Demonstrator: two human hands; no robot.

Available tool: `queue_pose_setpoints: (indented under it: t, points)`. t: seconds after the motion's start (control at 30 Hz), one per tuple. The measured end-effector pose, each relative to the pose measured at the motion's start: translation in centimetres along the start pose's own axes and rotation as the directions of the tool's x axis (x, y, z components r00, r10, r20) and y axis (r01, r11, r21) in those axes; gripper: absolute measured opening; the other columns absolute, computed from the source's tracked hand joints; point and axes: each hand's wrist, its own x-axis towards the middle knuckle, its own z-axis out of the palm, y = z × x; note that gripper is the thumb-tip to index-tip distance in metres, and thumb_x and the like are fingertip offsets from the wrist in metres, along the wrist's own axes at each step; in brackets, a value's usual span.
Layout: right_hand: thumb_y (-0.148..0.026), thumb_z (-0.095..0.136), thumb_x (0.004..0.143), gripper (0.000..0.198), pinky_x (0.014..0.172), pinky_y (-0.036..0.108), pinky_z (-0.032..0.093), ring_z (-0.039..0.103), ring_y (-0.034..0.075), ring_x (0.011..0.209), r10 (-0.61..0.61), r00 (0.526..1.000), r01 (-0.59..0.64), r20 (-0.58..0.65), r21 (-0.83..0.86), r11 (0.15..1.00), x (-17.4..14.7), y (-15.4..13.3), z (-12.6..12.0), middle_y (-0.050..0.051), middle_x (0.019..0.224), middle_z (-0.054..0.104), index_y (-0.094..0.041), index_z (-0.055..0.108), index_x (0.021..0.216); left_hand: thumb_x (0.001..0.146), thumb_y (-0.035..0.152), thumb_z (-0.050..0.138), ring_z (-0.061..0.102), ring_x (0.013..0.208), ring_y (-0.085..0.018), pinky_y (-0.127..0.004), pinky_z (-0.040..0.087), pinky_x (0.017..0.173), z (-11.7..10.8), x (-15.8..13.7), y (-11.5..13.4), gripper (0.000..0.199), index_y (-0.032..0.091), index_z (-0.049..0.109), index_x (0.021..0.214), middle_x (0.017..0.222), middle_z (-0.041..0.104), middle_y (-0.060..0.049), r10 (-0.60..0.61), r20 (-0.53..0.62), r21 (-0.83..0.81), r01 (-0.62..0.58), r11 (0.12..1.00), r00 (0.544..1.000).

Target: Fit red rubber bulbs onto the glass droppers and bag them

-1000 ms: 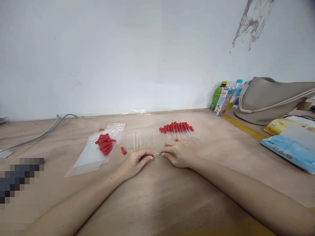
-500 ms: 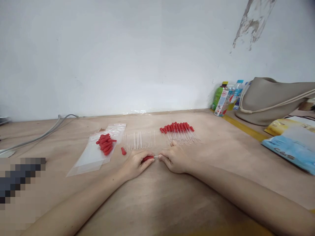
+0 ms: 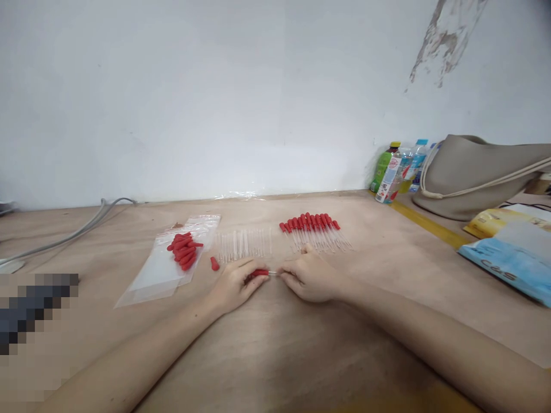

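Between thumb and fingers, my left hand (image 3: 236, 285) pinches a red rubber dropper bulb (image 3: 259, 273). A thin glass tube (image 3: 272, 273) comes out of the bulb's open end, and my right hand (image 3: 309, 277) is closed on the tube's other end. Just beyond my left hand lie several loose glass tubes (image 3: 243, 244) in a row. One single red bulb (image 3: 214, 264) rests to their left. Past my right hand is a row of glass droppers with red bulbs fitted (image 3: 316, 223), their tips pointing toward me.
A heap of red bulbs (image 3: 184, 252) lies on clear zip bags (image 3: 148, 284) at the left. Grey cables (image 3: 81, 230) run along the far left. Bottles (image 3: 390, 172), a grey bag (image 3: 482, 175) and a blue and yellow packet (image 3: 512, 258) occupy the right side.
My right hand has shifted slightly to the right along the tube, and a little more glass shows between the hands. My left hand stays closed on the bulb.
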Motion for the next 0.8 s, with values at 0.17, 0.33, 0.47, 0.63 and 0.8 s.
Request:
queue_pose_setpoints:
  t: [0.17, 0.33, 0.47, 0.63, 0.8]
  points:
    - [-0.017, 0.048, 0.074, 0.018, 0.058, 0.024, 0.036, 0.056, 0.012, 0.058, 0.206, 0.977, -0.214, 0.057, 0.227, 0.950, 0.2, 2.3, -1.8, 0.000, 0.068, 0.066, -0.020, 0.066, 0.077, 0.080, 0.029, 0.050, 0.051, 0.061, -0.011, -0.023, 0.043, 0.057, -0.2, -0.1, -0.4, 0.024, 0.018, 0.052, 0.102, 0.076, 0.054, -0.001, -0.134, -0.076, 0.046, 0.138, 0.989, 0.988]
    - [-0.033, 0.051, 0.073, 0.021, 0.054, 0.023, 0.038, 0.057, 0.013, 0.056, 0.581, 0.811, -0.534, -0.065, 0.319, 0.783, 1.7, 5.5, -2.4, 0.001, 0.056, 0.062, -0.017, 0.062, 0.063, 0.082, 0.026, 0.047, 0.050, 0.058, -0.011, -0.022, 0.040, 0.054, 0.0, 0.0, -0.5, 0.016, 0.018, 0.059, 0.087, 0.068, 0.054, 0.000, -0.145, 0.011, 0.020, 0.145, 0.989, 0.989]
    - [-0.034, 0.051, 0.071, 0.022, 0.060, 0.026, 0.036, 0.056, 0.016, 0.062, 0.668, 0.721, -0.648, -0.185, 0.163, 0.744, 3.7, 6.1, -1.5, 0.001, 0.061, 0.062, -0.019, 0.061, 0.058, 0.082, 0.027, 0.046, 0.050, 0.058, -0.011, -0.023, 0.040, 0.055, 0.1, 0.0, -0.5, 0.017, 0.017, 0.060, 0.085, 0.070, 0.056, -0.001, -0.152, 0.014, 0.013, 0.152, 0.988, 0.988]
    - [-0.038, 0.044, 0.075, 0.032, 0.068, 0.033, 0.033, 0.056, 0.018, 0.064, 0.674, 0.721, -0.684, -0.161, -0.014, 0.729, 5.5, 5.6, 0.0, 0.004, 0.061, 0.062, -0.019, 0.058, 0.053, 0.082, 0.025, 0.046, 0.049, 0.058, -0.011, -0.023, 0.039, 0.055, 0.0, 0.1, -0.5, 0.015, 0.017, 0.059, 0.084, 0.070, 0.055, 0.000, -0.152, 0.025, 0.015, 0.151, 0.988, 0.988]
    - [-0.046, 0.044, 0.075, 0.035, 0.067, 0.034, 0.030, 0.057, 0.021, 0.070, 0.683, 0.716, -0.697, -0.146, -0.093, 0.711, 5.8, 5.8, 0.7, 0.008, 0.068, 0.063, -0.017, 0.062, 0.065, 0.082, 0.024, 0.046, 0.050, 0.059, -0.010, -0.022, 0.040, 0.056, 0.2, 0.0, -0.6, 0.015, 0.018, 0.059, 0.083, 0.070, 0.054, 0.000, -0.139, 0.034, 0.009, 0.139, 0.990, 0.990]
